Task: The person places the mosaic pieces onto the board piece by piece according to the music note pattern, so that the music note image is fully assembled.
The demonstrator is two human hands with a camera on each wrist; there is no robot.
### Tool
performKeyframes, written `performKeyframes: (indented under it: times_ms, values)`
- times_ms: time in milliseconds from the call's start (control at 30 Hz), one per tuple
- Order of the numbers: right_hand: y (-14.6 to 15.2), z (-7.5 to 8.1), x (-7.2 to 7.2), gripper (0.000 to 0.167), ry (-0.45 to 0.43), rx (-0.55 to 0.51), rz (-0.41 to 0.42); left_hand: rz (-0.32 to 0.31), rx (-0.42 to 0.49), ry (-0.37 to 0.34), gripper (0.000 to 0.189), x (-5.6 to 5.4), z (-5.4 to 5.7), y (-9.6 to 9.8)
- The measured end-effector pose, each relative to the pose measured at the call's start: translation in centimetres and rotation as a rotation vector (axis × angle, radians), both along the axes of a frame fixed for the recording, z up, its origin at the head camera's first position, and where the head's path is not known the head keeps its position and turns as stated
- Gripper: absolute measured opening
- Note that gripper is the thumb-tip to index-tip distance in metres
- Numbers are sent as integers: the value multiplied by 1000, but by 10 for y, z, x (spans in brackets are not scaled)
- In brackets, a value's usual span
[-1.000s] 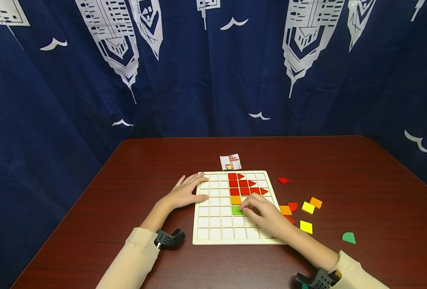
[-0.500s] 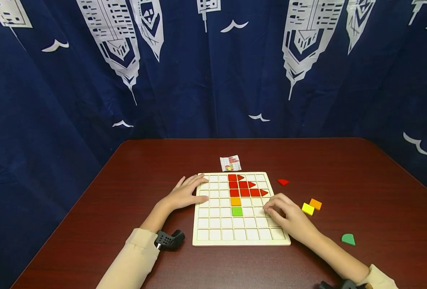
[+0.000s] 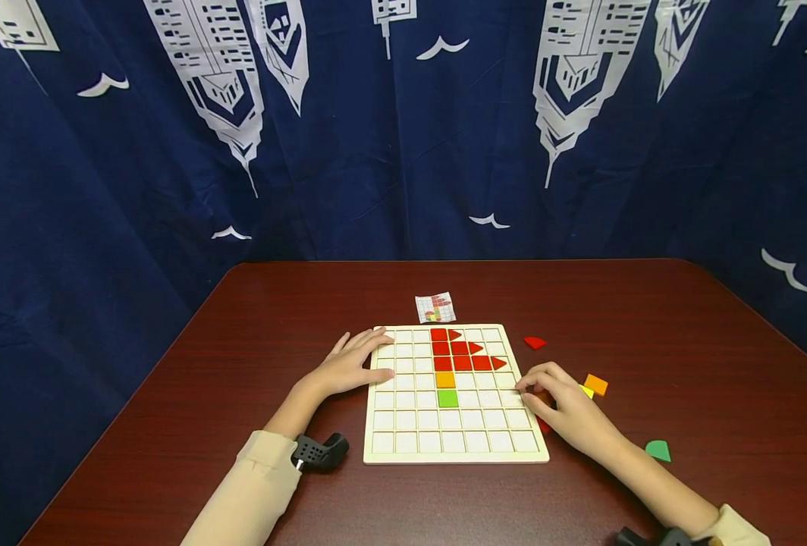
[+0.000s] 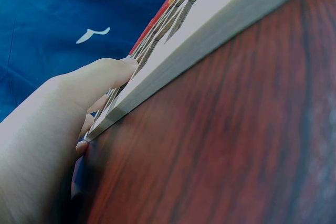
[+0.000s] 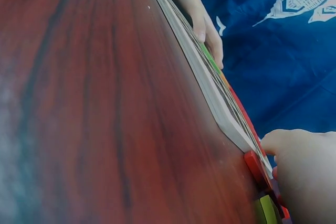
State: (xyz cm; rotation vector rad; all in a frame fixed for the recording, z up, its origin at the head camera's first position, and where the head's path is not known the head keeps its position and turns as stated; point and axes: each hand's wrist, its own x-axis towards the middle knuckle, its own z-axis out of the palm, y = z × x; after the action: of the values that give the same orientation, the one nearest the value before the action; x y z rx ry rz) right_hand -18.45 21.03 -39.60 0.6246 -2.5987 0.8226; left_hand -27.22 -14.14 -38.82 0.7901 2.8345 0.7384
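Note:
A pale board (image 3: 410, 440) with white square cells lies on the table. Red squares and triangles fill cells in its upper rows, with an orange square (image 3: 444, 380) and a green square (image 3: 447, 398) below them. My left hand (image 3: 349, 366) rests along the board's left edge, fingers extended; the left wrist view shows its thumb (image 4: 118, 72) over the rim. Past the right edge, my right hand (image 3: 567, 406) hovers low over loose pieces, fingers loosely bent. No piece shows between its fingertips, partly hidden in the right wrist view. A red piece (image 3: 544, 426) peeks out under it.
A small printed pattern card (image 3: 435, 308) lies behind the board. On the right are a loose red piece (image 3: 535, 343), an orange square (image 3: 597, 384), a partly covered yellow square (image 3: 587, 391) and a green rounded piece (image 3: 657, 451). A blue curtain (image 3: 390, 152) hangs behind the table.
My right hand has moved right, from beside the green square to the loose pieces past the board's right edge. The green square stays in its cell. My left hand has not moved.

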Motion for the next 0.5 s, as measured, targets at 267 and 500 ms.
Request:
performKeyframes:
  times_ms: [267,500]
  values:
    - [4,0,-1,14,-58,56,0,3,-2,-2,62,0,0,0]
    - [6,0,-2,16,-94,66,8,0,4,-2,63,1,0,0]
